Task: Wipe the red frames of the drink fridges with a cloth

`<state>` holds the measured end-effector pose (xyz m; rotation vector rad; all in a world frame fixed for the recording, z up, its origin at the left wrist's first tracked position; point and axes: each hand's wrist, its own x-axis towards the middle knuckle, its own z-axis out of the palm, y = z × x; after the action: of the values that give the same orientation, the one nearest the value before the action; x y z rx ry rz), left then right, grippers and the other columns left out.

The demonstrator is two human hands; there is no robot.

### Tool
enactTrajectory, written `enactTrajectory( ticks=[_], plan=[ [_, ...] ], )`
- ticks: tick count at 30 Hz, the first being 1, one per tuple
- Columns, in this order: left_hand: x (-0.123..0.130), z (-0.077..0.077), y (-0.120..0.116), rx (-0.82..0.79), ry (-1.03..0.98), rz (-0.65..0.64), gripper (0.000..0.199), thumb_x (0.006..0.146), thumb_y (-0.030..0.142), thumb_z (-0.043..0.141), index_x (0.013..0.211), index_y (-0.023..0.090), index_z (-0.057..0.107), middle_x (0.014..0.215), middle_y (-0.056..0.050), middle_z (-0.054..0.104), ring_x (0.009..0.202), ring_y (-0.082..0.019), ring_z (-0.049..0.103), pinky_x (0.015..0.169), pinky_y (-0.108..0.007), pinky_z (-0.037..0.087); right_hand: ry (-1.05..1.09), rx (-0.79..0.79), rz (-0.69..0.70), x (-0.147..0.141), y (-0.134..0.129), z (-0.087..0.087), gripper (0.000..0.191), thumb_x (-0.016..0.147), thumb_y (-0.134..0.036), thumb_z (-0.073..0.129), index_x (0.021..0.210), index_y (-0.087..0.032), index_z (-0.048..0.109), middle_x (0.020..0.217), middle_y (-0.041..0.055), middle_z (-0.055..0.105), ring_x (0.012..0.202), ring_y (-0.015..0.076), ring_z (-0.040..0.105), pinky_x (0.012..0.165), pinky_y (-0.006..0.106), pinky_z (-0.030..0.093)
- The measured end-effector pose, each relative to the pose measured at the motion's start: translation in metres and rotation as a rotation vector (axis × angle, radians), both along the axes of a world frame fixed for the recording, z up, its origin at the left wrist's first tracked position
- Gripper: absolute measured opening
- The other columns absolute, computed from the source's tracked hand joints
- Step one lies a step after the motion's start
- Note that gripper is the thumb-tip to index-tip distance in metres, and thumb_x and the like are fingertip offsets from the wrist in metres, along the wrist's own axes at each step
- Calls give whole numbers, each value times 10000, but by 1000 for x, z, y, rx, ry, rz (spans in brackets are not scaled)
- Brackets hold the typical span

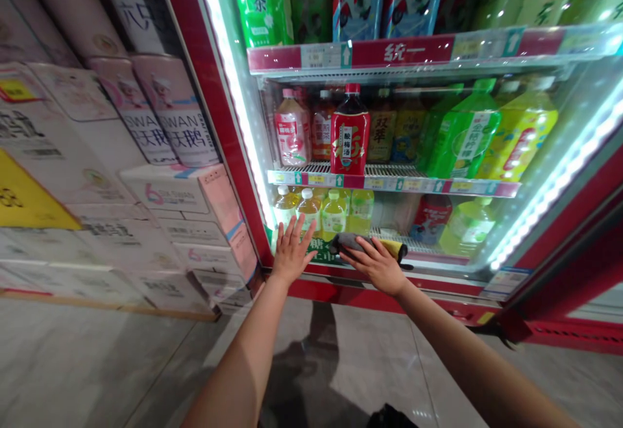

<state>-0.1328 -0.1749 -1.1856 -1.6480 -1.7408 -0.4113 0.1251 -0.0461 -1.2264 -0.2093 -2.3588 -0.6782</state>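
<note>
My left hand (293,251) is open, its fingers spread, in front of the small pale-green drink bottles (333,212) at the lower left of the drinks cooler. Whether its palm touches a glass pane I cannot tell. My right hand (377,264) lies over a grey and yellow cloth (344,242), its fingers pressed on it. The cloth is bunched, with grey showing left of the fingers and a yellow part with a dark edge to their right. Behind both hands is the cooler's bottom shelf, and the palms are hidden.
The middle shelf edge (389,182) carries several bottles, among them a red-labelled one (350,132) and a green one (470,132). Stacked white cartons (165,197) and pink cans (178,110) stand at the left. Grey floor tiles (370,350) lie below the cooler's red base (438,308).
</note>
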Motion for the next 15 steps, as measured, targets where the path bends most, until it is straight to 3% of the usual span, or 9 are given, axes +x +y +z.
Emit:
enactTrajectory(
  ticks=[3,5,8,10,12,14,15],
  plan=[
    [-7,-4,-8,-22,-11,31,950,844,431,757,1611,277,216,1674,-156,235,1560,-343,149,1265,-582,135,-124,21,138,27,8,-27,494,967,-161,495,1443,-281,552,1470,-21,588,1457,211,393,1280,443,113],
    [-10,-5,-12,-28,-22,53,926,853,413,750,1608,277,232,1673,-151,240,1560,-337,154,1267,-569,139,-159,45,192,43,14,-23,477,971,-162,483,1425,-279,569,1456,-21,601,1468,193,375,1282,430,106],
    [-15,-5,-16,-28,-40,83,903,859,419,742,1603,277,251,1672,-147,247,1561,-330,151,1269,-558,132,-52,42,73,45,18,18,536,966,-151,491,1473,-324,513,1464,-31,594,1519,203,284,1286,458,55],
    [-16,-5,-18,-27,-52,102,917,850,432,750,1603,271,252,1675,-154,234,1560,-335,150,1267,-562,131,171,26,-90,29,15,58,615,955,-142,510,1528,-351,430,1497,-7,561,1548,258,209,1272,546,31],
    [-16,-5,-19,-20,-64,119,925,847,443,750,1604,260,250,1677,-164,218,1559,-343,153,1263,-566,141,358,7,-164,3,8,91,671,947,-139,520,1567,-339,359,1556,32,491,1559,307,159,1255,606,59],
    [-16,-6,-21,-10,-74,129,921,855,451,738,1606,254,244,1679,-169,210,1558,-346,158,1260,-571,151,392,-5,-150,-25,-1,107,684,956,-147,510,1592,-299,308,1595,60,431,1561,307,151,1258,578,118],
    [-16,-7,-21,-8,-77,129,921,857,453,735,1607,252,240,1679,-171,208,1558,-347,159,1259,-574,153,366,-7,-128,-38,-5,107,679,963,-150,502,1597,-281,296,1605,65,414,1560,295,162,1263,549,136]
  ],
)
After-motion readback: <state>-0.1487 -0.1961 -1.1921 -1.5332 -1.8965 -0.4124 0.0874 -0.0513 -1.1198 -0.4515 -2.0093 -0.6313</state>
